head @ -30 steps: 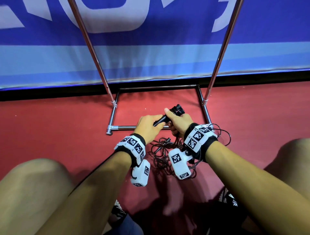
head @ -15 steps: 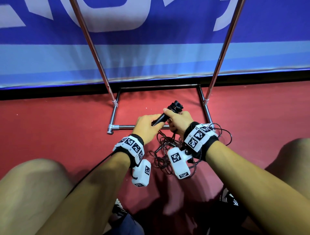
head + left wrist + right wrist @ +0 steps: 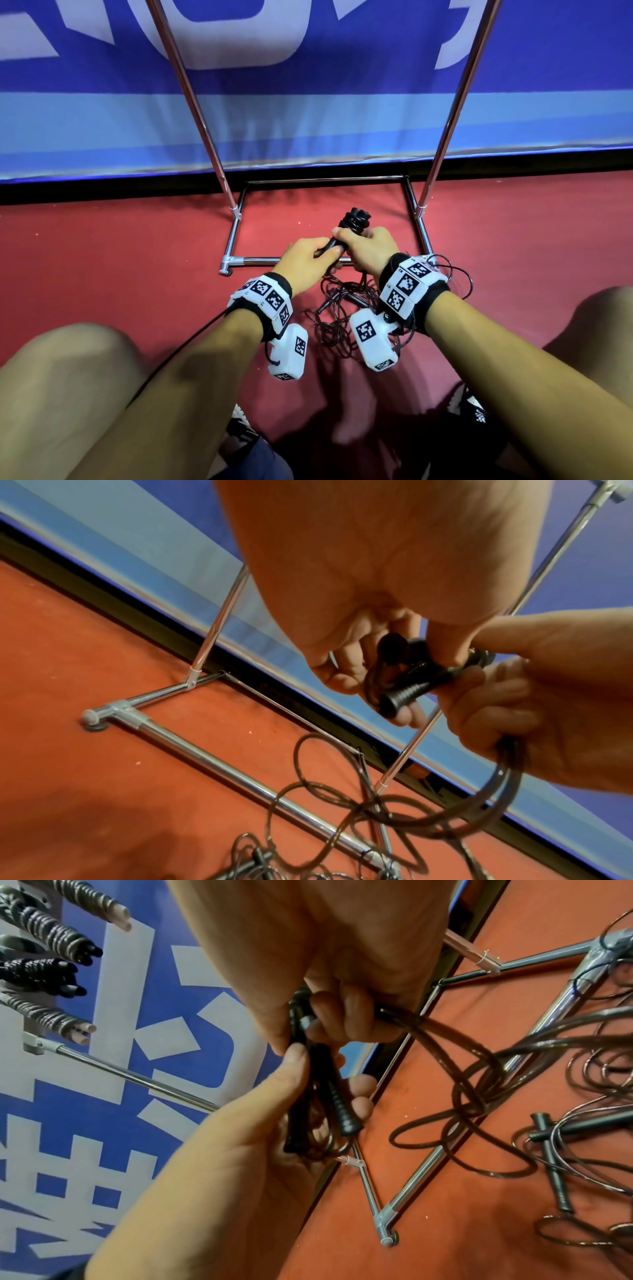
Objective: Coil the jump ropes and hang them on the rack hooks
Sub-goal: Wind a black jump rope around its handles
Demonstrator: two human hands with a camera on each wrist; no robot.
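A black jump rope's two handles (image 3: 346,231) stand together, tilted up toward the rack. My left hand (image 3: 325,251) grips their lower, ribbed ends (image 3: 404,693); thumb and fingers pinch them in the right wrist view (image 3: 342,1107). My right hand (image 3: 347,240) grips the upper part of the handles and curls round the cord (image 3: 445,1042), which loops down to the floor (image 3: 493,794). More jump rope lies tangled on the red floor (image 3: 342,318) under my wrists, with loose handles (image 3: 555,1164). Several coiled ropes (image 3: 51,936) hang on the rack hooks.
The chrome rack base (image 3: 260,261) forms a rectangle on the floor just beyond my hands, with two uprights (image 3: 202,113) rising from it. A blue banner wall (image 3: 308,120) stands behind. My knees flank the rope pile on both sides.
Both hands have lifted a little and the handles have tipped more upright. The cord on the floor has shifted slightly.
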